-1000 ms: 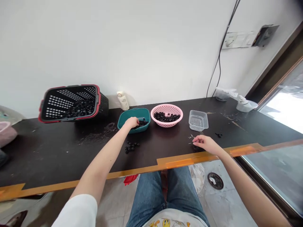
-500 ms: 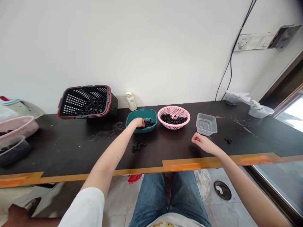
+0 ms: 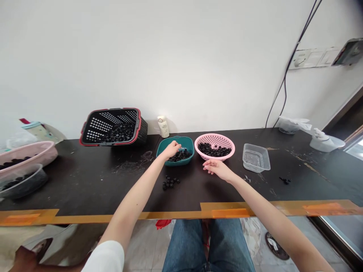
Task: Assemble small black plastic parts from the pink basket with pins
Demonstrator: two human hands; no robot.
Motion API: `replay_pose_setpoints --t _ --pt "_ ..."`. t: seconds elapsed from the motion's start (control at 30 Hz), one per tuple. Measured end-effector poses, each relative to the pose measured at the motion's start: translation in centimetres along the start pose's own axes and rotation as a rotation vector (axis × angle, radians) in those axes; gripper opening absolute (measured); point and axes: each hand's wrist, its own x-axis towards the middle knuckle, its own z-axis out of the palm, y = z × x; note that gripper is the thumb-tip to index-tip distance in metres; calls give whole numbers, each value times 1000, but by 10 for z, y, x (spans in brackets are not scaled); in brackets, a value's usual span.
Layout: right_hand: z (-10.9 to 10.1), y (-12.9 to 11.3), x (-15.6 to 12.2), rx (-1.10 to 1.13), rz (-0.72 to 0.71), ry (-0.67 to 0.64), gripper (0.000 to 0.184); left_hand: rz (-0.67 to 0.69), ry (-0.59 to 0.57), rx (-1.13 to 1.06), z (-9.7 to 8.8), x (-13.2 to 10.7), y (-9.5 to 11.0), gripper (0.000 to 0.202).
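Our right hand [image 3: 217, 169] is moving leftward, nearing the pink basket [image 3: 225, 142]; our left hand [image 3: 171, 150] is lifting above the teal basin [image 3: 178, 163]. We cannot tell whether either, half-curled, is holding anything. Many black pieces [image 3: 183, 155] are remaining in both.

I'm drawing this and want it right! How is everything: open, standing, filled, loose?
Left hand: curled over teal tub, grip unclear
Right hand: half curled, near pink basket, grip unclear
Teal tub: open, part filled
Pink basket: open, part filled
Clear tub: open, contents unclear
Black basket: open, part filled
Grey tub: open, part filled
Bottle: standing
Black pieces: loose on table
Cables: hanging
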Motion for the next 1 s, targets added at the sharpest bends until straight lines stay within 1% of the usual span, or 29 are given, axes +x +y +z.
replay_pose_setpoints --t 0.07,0.1,0.13,0.17,0.2,0.23,0.3,0.37,0.43,0.5,0.53,0.6,0.7,0.9,1.0 --pt "8 1 12 116 -23 31 28 61 -16 -127 9 -20 15 35" --pt "11 3 17 159 -42 52 28 103 -45 -216 16 -32 22 35" --pt "14 6 20 191 -61 72 28 152 -127 -467 24 -44 29 38" --pt "18 10 22 210 -76 90 28 190 -236 -694 35 -55 33 41" --pt "20 14 23 219 -88 103 27 208 -330 -871 46 -65 37 41" --pt "23 18 23 222 -95 109 27 191 -390 -1008 58 -73 38 38" --pt "26 27 20 212 -102 119 25 115 -392 -1211 82 -84 36 31" --pt "27 33 17 189 -114 190 24 30 -294 -1345 103 -88 29 27" --pt "26 35 14 166 -131 302 24 -48 -185 -1432 116 -86 20 26" --pt "24 34 13 159 -148 369 23 -115 -143 -1486 124 -84 11 26" --pt "24 32 13 152 -158 364 22 -142 -154 -1504 127 -82 8 25" --pt "25 31 12 114 -185 311 19 -181 -203 -1535 130 -81 4 23" --pt "29 30 11 23 -228 257 15 -213 -264 -1588 133 -81 2 21" --pt "32 32 9 -222 -338 270 14 -259 -292 -1632 135 -81 5 26" --pt "32 30 7 -288 -369 293 13 -265 -287 -1634 134 -81 7 26"
